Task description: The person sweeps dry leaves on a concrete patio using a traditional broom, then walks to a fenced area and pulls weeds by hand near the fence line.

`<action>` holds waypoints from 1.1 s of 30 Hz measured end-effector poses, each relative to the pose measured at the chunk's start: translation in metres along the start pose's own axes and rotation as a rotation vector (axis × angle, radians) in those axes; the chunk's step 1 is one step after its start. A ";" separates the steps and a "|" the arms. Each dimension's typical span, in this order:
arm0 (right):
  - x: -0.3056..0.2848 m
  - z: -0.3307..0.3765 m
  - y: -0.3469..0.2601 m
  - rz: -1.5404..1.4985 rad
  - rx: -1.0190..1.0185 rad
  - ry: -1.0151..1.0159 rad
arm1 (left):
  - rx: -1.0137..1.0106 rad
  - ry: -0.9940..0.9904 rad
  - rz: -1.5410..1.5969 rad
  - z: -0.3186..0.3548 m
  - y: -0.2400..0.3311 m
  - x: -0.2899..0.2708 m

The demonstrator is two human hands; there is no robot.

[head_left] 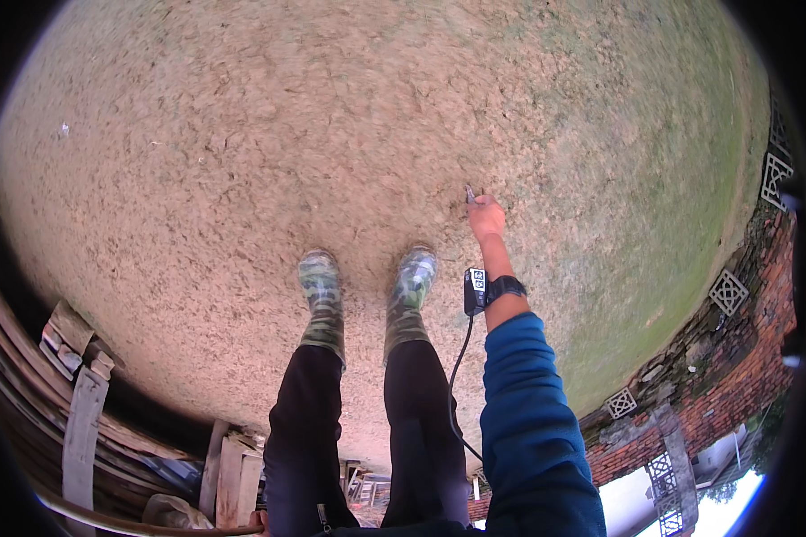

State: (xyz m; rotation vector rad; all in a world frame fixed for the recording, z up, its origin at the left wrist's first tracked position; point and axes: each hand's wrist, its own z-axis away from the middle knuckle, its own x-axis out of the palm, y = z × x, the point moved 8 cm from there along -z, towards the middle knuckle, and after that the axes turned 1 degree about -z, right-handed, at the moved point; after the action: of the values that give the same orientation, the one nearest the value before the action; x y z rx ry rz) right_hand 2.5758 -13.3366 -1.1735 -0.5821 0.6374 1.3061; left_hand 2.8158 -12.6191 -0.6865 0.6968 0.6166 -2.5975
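Observation:
My right hand (pixel 485 216) is closed in front of me, over the bare ground and to the right of my boots. A short, narrow grey tool (pixel 470 193) sticks out of its fingers; its kind cannot be made out. At the bottom edge, left of my legs, only a few fingers of my left hand (pixel 259 519) show. They are curled at the end of a long, thin pole (pixel 143 525), which runs off to the left and looks bent by the lens.
My camouflage boots (pixel 319 273) stand on brown, patchy earth (pixel 242 161). Wooden boards (pixel 85 412) are stacked at lower left, near a pale plastic bag (pixel 175 513). A brick wall (pixel 734 376) with lattice blocks (pixel 728 293) borders the right. A cable (pixel 457 385) hangs by my right sleeve.

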 end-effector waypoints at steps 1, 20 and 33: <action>-0.003 -0.003 0.000 -0.004 0.019 -0.001 | -0.002 -0.002 0.002 0.000 0.000 0.001; -0.160 0.113 -0.011 0.240 -0.061 -0.084 | 0.142 -0.020 0.219 0.069 -0.045 -0.023; -0.494 0.360 -0.111 0.718 -0.425 -0.080 | -0.044 0.048 0.210 0.174 0.063 -0.179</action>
State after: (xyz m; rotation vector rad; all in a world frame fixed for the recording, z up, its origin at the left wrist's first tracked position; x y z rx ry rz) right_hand 2.6500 -13.4377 -0.5657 -0.6657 0.5180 2.1607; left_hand 2.9238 -12.7152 -0.4730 0.7685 0.5796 -2.3744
